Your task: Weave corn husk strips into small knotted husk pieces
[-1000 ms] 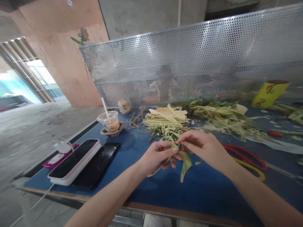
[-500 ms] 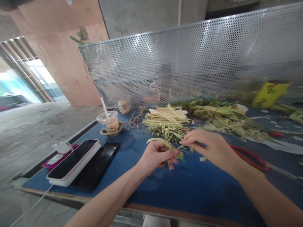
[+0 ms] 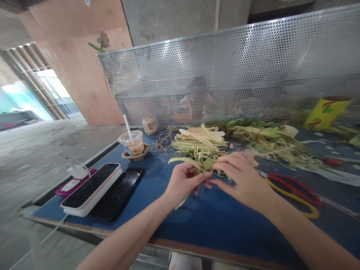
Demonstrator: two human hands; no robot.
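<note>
Strip (image 3: pixel 182 160) of thin, pale green leaf, bent and pinched at centre frame

Here at the middle, the left hand (image 3: pixel 180 183) has thumb and fingers closed on the strip. Over from the right comes the right hand (image 3: pixel 243 178), fingertips against a folded green piece (image 3: pixel 208 164), thumb lower; whether it clamps anything, I cannot tell.

Trouble spots? Judging from here, a hard pull could split that leaf along its length, and a loosened left thumb could let the fold spring open. Loose ends might also snag in the short green clippings (image 3: pixel 201 153) just beyond.

And the look of it: narrow, flat, slightly curled, one end arching out to the left above the knuckles. A pale end (image 3: pixel 180 203) shows below the left hand, over the blue tabletop (image 3: pixel 225 232); its link to the strip is hidden. The fold is a darker green, partly covered by fingers.
</note>
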